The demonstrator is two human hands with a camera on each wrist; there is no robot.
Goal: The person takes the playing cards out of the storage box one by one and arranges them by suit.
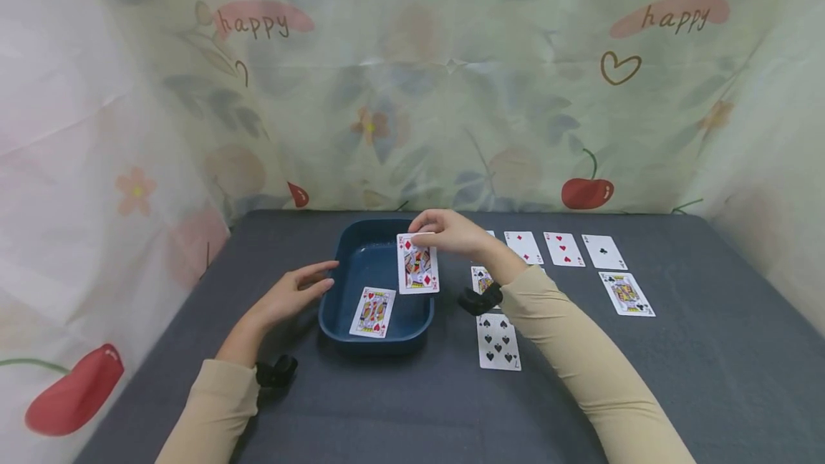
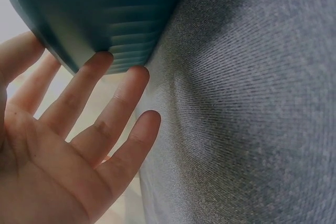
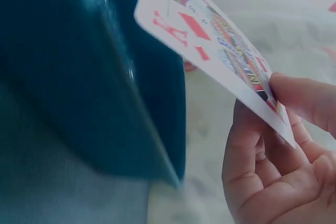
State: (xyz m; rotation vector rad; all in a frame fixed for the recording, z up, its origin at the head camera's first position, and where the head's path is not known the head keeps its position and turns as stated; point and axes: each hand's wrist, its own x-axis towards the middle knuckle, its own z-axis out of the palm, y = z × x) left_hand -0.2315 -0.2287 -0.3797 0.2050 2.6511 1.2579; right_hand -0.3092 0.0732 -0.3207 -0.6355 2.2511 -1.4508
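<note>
My right hand (image 1: 454, 231) pinches a king of diamonds (image 1: 418, 267) by its upper edge, thumb on the face and fingers behind. The card hangs face up over the right side of a dark blue tray (image 1: 325, 321). In the right wrist view the king (image 3: 210, 40) tilts beside the tray wall (image 3: 105, 129). Inside the tray lies a king of hearts (image 1: 372, 312), face up, near the front. My left hand (image 1: 293, 296) is at the tray's left rim with fingers spread and relaxed, fingertips right at the wall; its palm (image 2: 68, 145) holds nothing.
Right of the tray, face-up cards lie in rows: a three of hearts (image 1: 563, 249), a club card (image 1: 604, 252), a diamond card (image 1: 523, 247), a black king (image 1: 627, 294) and a seven of spades (image 1: 498, 342). My right forearm partly covers others. A printed curtain (image 1: 412, 92) hangs behind the grey-covered table (image 1: 387, 407).
</note>
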